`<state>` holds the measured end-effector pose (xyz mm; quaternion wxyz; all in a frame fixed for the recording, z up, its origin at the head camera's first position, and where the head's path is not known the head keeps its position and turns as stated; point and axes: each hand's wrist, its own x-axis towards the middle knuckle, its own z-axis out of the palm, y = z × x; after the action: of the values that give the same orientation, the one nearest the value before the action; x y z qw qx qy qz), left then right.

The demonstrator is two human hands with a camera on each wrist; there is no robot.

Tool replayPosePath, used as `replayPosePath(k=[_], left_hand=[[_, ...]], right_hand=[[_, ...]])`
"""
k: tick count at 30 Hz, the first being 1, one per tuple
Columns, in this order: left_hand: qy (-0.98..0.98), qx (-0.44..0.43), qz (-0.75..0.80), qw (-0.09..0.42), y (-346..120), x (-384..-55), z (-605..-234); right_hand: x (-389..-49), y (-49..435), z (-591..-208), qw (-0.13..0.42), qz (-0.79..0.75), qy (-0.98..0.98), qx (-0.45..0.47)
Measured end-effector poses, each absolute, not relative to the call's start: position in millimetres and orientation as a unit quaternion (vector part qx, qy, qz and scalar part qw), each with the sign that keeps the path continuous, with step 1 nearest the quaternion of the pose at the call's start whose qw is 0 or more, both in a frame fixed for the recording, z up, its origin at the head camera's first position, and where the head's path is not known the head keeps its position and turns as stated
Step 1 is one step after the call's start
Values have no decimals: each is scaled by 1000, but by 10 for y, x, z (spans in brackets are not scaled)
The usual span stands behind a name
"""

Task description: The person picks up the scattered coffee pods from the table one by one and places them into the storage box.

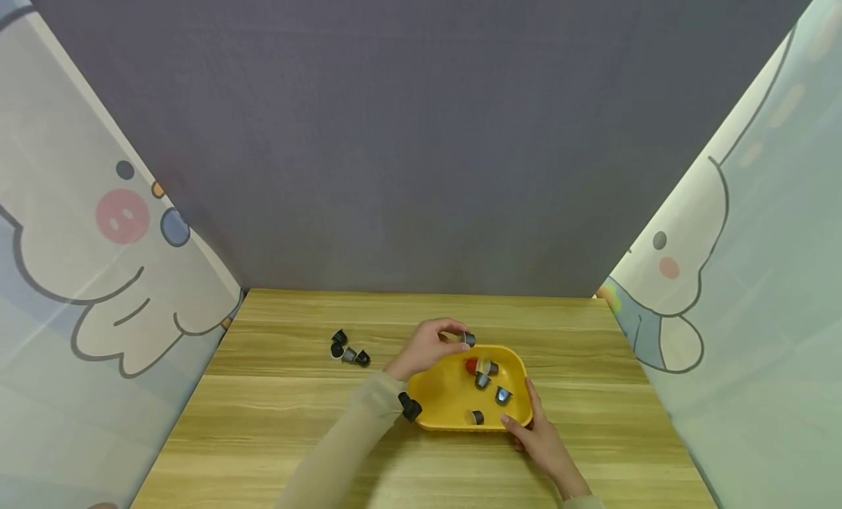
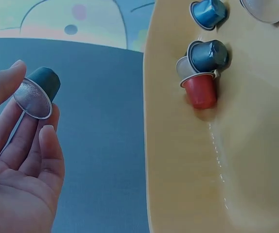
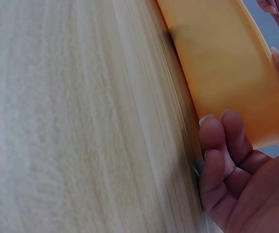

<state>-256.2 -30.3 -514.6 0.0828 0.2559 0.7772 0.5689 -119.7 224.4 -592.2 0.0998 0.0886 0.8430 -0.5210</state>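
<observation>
Pinched between thumb and fingers of my left hand [image 1: 430, 344] is a dark green coffee capsule [image 2: 45, 83], its silvery foil lid facing the wrist camera. That hand is above the far rim of a yellow tray [image 1: 437, 392]. My right hand [image 1: 542, 439] grips the tray's near right corner, thumb at the rim and curled fingers against the outer wall in the right wrist view. Inside the tray lie a red capsule [image 2: 200, 91], a dark teal capsule [image 2: 210, 56], a blue capsule [image 2: 209, 13] and others, some partly hidden in the left wrist view.
Several dark capsules [image 1: 349, 355] lie in a small cluster on the wooden table [image 1: 263, 421], left of the tray. A black device [image 1: 410, 406] is on the left wrist. Behind the table rises a grey backdrop [image 1: 421, 165], with cartoon-printed panels [image 1: 756, 275] at the sides.
</observation>
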Motion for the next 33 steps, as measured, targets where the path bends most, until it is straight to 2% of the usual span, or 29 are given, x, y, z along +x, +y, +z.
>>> replayPosePath(k=[14, 21, 33], left_hand=[[792, 311, 507, 135, 13, -2632, -5168], [782, 308, 507, 189, 165, -2610, -5237], [789, 329, 480, 200, 387, -2609, -5390]], right_hand=[[-1197, 2247, -5947, 106, -523, 841, 88], [-1198, 2243, -5994, 107, -521, 843, 83], [-1225, 2290, -5997, 110, -526, 839, 85]])
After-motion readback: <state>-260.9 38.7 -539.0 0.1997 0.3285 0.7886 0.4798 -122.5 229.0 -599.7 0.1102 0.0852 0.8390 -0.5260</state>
